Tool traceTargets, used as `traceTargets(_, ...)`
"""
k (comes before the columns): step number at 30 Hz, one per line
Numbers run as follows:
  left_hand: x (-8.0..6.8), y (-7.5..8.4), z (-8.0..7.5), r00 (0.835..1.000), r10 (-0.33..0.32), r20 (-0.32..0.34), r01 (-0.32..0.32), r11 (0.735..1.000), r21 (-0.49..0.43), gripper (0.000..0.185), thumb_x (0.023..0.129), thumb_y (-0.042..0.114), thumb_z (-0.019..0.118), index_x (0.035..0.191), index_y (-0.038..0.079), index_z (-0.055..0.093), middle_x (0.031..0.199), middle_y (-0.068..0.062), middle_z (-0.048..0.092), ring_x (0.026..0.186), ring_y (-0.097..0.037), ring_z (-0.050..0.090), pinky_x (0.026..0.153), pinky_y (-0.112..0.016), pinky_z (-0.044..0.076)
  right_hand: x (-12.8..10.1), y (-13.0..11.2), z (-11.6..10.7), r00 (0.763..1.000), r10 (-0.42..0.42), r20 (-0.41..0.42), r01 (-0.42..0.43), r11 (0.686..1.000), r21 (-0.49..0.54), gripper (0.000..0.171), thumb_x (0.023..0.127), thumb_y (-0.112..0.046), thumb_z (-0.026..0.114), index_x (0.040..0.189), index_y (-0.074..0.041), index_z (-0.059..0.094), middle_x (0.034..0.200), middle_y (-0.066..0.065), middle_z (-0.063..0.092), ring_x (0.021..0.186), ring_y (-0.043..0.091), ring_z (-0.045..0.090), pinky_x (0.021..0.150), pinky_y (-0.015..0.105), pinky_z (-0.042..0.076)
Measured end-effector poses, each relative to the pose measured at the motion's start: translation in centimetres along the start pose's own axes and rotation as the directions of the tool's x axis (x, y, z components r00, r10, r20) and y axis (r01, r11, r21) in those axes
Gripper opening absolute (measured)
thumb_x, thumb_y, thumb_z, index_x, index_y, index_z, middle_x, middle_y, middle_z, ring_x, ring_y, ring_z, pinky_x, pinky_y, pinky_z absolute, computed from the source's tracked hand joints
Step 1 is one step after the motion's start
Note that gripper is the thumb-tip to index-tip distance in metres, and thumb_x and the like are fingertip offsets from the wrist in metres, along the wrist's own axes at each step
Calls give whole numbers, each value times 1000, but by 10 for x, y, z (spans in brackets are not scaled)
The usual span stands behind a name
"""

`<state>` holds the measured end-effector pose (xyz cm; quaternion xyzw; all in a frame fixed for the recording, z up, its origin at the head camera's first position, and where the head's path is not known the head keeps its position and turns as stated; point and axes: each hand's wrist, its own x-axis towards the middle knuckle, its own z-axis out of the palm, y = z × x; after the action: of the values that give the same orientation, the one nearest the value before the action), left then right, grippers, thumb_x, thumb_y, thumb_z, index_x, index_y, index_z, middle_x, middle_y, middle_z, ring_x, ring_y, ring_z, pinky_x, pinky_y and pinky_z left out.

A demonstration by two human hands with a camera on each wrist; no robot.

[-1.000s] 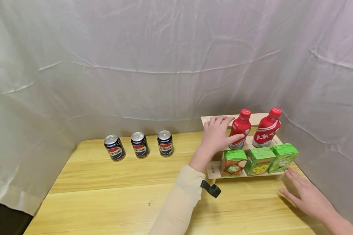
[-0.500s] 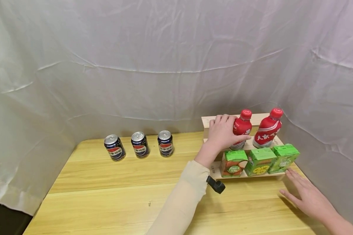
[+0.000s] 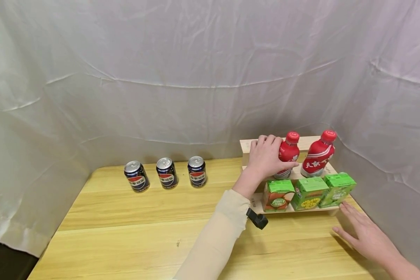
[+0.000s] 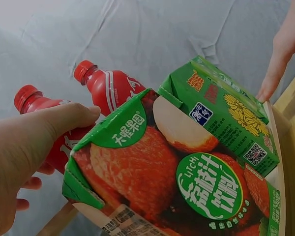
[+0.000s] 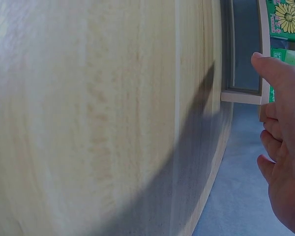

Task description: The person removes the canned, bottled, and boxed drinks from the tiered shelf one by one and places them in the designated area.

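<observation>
My left hand [image 3: 267,157] grips the left of two red bottles [image 3: 289,151] on the upper step of a wooden rack [image 3: 247,145]; its thumb crosses the front and its fingers wrap behind. In the left wrist view the thumb [image 4: 64,118] lies against that bottle [image 4: 28,96], and the second red bottle [image 4: 110,88] stands beside it. The second bottle [image 3: 317,155] stands upright to the right. My right hand [image 3: 363,230] lies flat on the table [image 3: 143,233] in front of the rack's right end, holding nothing.
Three green juice cartons [image 3: 277,193] [image 3: 309,192] [image 3: 338,188] line the rack's lower step. Three dark cola cans [image 3: 136,177] [image 3: 166,173] [image 3: 196,171] stand in a row at the back left. White cloth surrounds the table. The table edge runs close by my right hand [image 5: 282,162].
My left hand moved right from beside the left red bottle and curled its fingers round it. The right hand has stayed flat on the table.
</observation>
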<state>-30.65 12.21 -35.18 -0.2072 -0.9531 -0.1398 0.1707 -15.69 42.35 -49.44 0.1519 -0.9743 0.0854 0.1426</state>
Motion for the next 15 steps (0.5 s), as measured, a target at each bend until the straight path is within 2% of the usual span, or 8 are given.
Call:
traceTargets(8, -1, -3, 2, 999, 27, -38, -25, 999, 35, 73, 71, 81, 58, 126, 33, 51, 122, 13, 54, 115, -10, 41, 90, -31, 39, 0, -2, -1, 1000, -5, -5, 5, 1000, 3, 79, 92, -36, 65, 148, 7, 30, 156, 28, 26, 140, -10, -13, 111, 9, -17)
traceTargets(15, -4, -7, -9, 995, 32, -93, -29, 999, 29, 72, 71, 82, 58, 124, 34, 52, 121, 14, 54, 113, -10, 41, 89, -31, 39, 0, -2, -1, 1000, 7, 15, -7, 1000, 4, 79, 93, -36, 64, 148, 8, 29, 156, 28, 24, 144, -4, -12, 109, 9, -18)
